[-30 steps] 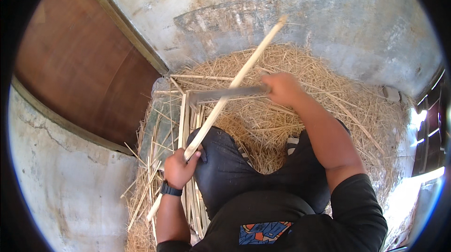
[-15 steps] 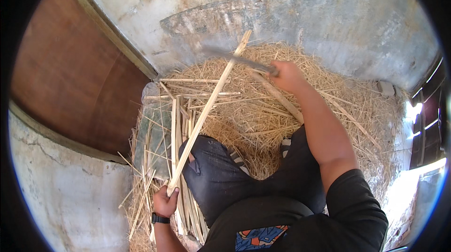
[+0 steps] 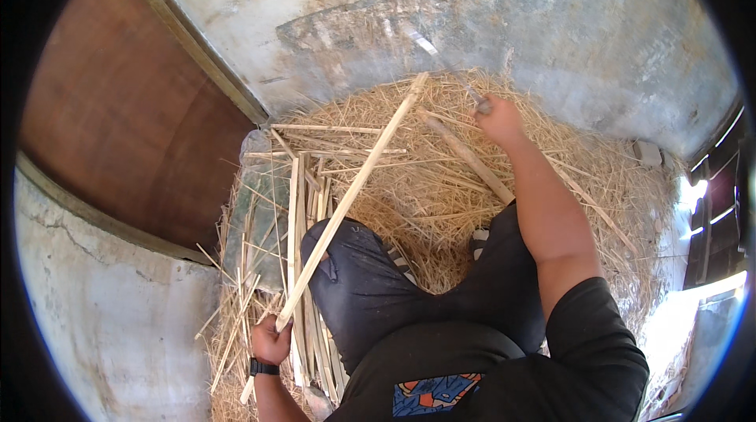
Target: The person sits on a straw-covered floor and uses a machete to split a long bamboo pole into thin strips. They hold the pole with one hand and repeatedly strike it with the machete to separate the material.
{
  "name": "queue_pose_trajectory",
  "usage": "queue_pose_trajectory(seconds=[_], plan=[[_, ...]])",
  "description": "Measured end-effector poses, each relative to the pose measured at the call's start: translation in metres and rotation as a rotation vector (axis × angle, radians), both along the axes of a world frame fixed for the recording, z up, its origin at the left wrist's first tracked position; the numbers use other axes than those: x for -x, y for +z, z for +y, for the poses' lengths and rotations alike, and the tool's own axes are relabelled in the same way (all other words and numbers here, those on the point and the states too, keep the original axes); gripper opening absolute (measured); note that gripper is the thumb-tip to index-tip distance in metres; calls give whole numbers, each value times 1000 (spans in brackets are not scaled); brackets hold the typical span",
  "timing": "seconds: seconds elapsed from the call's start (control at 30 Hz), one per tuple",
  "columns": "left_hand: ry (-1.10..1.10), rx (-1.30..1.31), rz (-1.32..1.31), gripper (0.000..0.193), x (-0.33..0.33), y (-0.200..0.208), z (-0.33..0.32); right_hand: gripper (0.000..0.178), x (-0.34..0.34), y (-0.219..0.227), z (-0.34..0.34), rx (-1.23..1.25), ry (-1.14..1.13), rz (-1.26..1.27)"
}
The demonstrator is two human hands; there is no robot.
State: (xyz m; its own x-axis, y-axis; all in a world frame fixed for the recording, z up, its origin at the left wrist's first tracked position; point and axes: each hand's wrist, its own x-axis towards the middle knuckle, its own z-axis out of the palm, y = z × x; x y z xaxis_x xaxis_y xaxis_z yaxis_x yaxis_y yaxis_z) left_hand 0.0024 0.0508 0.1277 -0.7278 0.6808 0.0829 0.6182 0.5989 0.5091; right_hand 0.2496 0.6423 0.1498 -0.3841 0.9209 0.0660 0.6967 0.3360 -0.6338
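Observation:
A long pale split-wood strip (image 3: 356, 192) slants up and away across my left knee. My left hand (image 3: 270, 341) grips its near end, thumb along the wood. In my right hand (image 3: 502, 120) is a long-bladed knife (image 3: 425, 43), held by its handle. The blade points up and left toward the wall, blurred by motion, and stands apart from the strip's far end. Beneath the knife, a thicker round stick (image 3: 470, 158) lies slanted on the straw, its near end by my right knee.
Several cut strips (image 3: 295, 225) are piled beside my left leg, partly over a grey-green slab (image 3: 262, 241). Loose straw and shavings (image 3: 417, 194) cover the ground. A stained wall (image 3: 551, 36) curves ahead, a brown door panel (image 3: 134, 123) is at left, and a small block (image 3: 647, 153) sits at right.
My right hand has moved up and right with the knife, so the blade no longer crosses the strip. The strip's far end has dipped slightly; my left hand has barely shifted.

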Motion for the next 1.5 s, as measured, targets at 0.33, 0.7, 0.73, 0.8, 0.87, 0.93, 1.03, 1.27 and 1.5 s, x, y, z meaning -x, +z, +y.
queue_pose_trajectory(seconds=[0.33,0.7,0.73,0.8,0.87,0.93,1.03,1.27,1.5], plan=[[19,-28,-15,19,2,-22,-6,65,-13,12,-8,126,-50,267],[-13,-39,54,16,-9,-23,-7,44,9,27,-45,260,249,527],[-6,-37,39,17,-10,-25,-8,41,10,30,-50,312,252,551],[0,-21,27,17,-11,-27,-10,38,14,29,-52,338,226,601],[-5,7,32,18,-13,-25,-8,36,19,22,-50,283,165,652],[-1,24,46,19,-16,-25,-8,32,19,21,-50,299,158,695],[-13,38,69,19,-17,-26,-8,28,18,18,-45,327,162,767],[-10,63,62,20,-20,-27,-8,24,17,19,-47,346,183,830],[-2,49,12,21,-19,-36,-11,27,19,12,-41,270,187,714]])
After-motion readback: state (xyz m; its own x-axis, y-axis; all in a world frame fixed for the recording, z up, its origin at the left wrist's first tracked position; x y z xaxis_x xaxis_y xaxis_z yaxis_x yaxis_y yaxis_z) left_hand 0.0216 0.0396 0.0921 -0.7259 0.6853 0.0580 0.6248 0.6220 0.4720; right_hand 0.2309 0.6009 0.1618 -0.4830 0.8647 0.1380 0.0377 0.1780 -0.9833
